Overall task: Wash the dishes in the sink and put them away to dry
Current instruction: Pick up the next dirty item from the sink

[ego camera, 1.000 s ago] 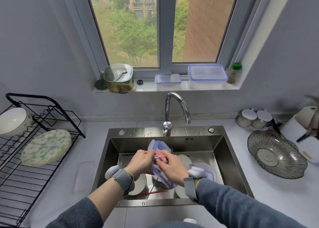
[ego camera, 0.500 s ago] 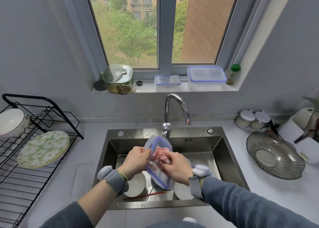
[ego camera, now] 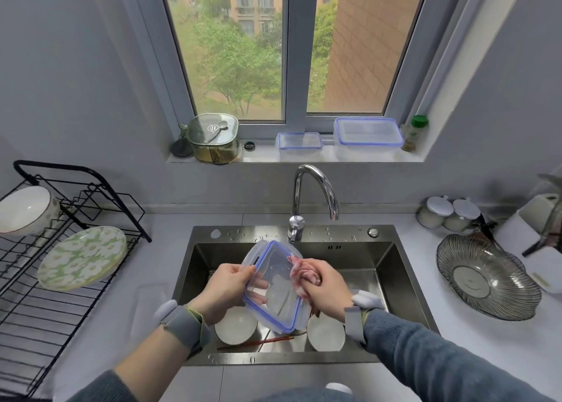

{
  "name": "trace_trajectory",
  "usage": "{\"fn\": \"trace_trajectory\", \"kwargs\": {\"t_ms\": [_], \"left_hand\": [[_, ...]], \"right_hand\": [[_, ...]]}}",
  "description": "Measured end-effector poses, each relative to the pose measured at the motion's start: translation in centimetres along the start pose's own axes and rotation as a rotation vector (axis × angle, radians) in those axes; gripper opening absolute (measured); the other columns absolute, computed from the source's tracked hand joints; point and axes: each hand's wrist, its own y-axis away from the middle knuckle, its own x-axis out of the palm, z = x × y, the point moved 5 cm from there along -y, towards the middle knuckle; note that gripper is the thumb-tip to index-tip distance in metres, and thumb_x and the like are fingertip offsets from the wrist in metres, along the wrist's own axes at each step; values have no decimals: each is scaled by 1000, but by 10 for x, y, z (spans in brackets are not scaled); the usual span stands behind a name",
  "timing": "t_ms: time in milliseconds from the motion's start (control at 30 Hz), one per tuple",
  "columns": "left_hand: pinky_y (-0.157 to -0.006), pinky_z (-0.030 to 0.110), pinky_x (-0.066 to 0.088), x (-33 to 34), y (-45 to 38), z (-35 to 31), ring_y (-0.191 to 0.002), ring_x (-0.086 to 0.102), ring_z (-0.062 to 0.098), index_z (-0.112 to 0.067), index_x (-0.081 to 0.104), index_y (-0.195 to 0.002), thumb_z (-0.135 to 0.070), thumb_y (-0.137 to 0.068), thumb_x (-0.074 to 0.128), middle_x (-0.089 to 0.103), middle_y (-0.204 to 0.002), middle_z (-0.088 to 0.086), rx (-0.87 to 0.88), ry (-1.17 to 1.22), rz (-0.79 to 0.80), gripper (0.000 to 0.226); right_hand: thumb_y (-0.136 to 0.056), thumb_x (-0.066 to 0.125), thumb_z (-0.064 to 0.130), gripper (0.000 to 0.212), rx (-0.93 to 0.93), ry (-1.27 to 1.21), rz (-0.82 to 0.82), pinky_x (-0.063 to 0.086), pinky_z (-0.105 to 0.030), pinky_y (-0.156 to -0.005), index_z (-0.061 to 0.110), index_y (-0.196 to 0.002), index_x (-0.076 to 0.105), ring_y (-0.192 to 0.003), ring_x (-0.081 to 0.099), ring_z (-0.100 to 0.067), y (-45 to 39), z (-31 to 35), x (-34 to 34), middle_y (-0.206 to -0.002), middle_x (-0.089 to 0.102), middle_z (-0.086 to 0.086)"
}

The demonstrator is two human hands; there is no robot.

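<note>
We hold a clear plastic container lid (ego camera: 275, 283) with a blue seal rim tilted over the middle of the steel sink (ego camera: 392, 268). Our left hand (ego camera: 226, 289) grips its edge at the lid's 9 o'clock, thumb on top and fingers showing through the plastic from behind. Our right hand (ego camera: 324, 286) is curled round a pink scrubbing cloth (ego camera: 301, 272), pressing it against the lid at its 3 o'clock. In the basin below, two white bowls (ego camera: 236, 325) sit at the lid's 7 and 5 o'clock, with red chopsticks (ego camera: 258, 341) lying between them. The faucet (ego camera: 316, 192) stands at 12 o'clock from the lid. At 9 o'clock from the sink, a black drying rack (ego camera: 54, 280) carries a green floral plate (ego camera: 82, 257) and a white bowl (ego camera: 24, 208).
</note>
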Motion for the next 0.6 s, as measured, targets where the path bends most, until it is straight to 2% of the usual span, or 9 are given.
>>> {"fn": "trace_trajectory", "kwargs": {"t_ms": [67, 133, 200, 300, 400, 433, 500, 533, 600], "left_hand": [[-61, 29, 60, 1, -1, 1, -69, 76, 26, 1, 68, -113, -25, -109, 46, 79, -93, 13, -27, 63, 12, 35], [-66, 31, 62, 5, -2, 4, -71, 76, 27, 0, 68, -114, -27, -110, 45, 79, -94, 12, -46, 81, 50, 35], [-74, 36, 63, 9, -5, 8, -76, 77, 27, -2, 67, -116, -27, -110, 44, 79, -98, 10, -64, 35, 88, 35], [-90, 43, 61, 7, -14, 15, -96, 73, 25, -5, 57, -135, -29, -106, 53, 68, -128, 12, 6, -159, 53, 38], [-118, 33, 35, 9, -4, 3, -143, 41, 14, -25, 33, -158, -54, -95, 63, 35, -158, -7, 324, -640, -57, 75], [-125, 34, 22, 17, 3, -2, -148, 30, 9, -33, 35, -156, -66, -91, 59, 30, -161, -14, 454, -763, -22, 77], [-129, 40, 1, 36, 15, -3, -151, 19, -1, -41, 42, -151, -84, -83, 50, 29, -161, -22, 562, -944, 142, 81], [-128, 42, -4, 43, 18, 2, -151, 18, -3, -42, 42, -151, -90, -79, 49, 31, -161, -24, 547, -1009, 225, 87], [-129, 41, 0, 54, 20, 9, -150, 22, -2, -42, 36, -155, -91, -76, 52, 32, -161, -23, 526, -1116, 283, 94]], "right_hand": [[-82, 67, 44, 34, 134, -190, -12, 57, -35, -81, 36, -115, 66, -87, 68, -15, -2, -6, 4, -98, 74, 9], [-84, 74, 30, 33, 290, -392, 33, 54, -30, -68, 27, -116, 65, -82, 66, -16, 2, -9, 12, -99, 73, -1], [-71, 77, 16, 42, 364, -489, -11, 52, -26, -62, 21, -112, 67, -80, 67, -18, 4, -15, 10, -97, 74, -6], [-74, 68, -8, 34, 418, -540, -100, 51, -24, -56, 12, -102, 69, -77, 65, -21, 4, -21, 3, -86, 71, -7], [-74, 64, -16, 29, 398, -540, -142, 50, -22, -58, 8, -91, 68, -72, 61, -20, -1, -21, -4, -78, 68, -6], [-74, 63, -16, 28, 395, -534, -150, 50, -22, -59, 8, -89, 68, -72, 60, -19, -4, -22, -5, -76, 68, -6], [-72, 64, -12, 26, 392, -512, -163, 50, -24, -63, 10, -85, 68, -71, 60, -19, -8, -20, -8, -75, 68, -4], [-71, 65, -9, 25, 389, -484, -160, 50, -26, -67, 13, -84, 68, -72, 61, -19, -10, -20, -9, -75, 68, -3], [-71, 65, -5, 26, 386, -423, -115, 52, -30, -70, 15, -88, 70, -76, 63, -21, -15, -18, -12, -78, 70, -3]]}}
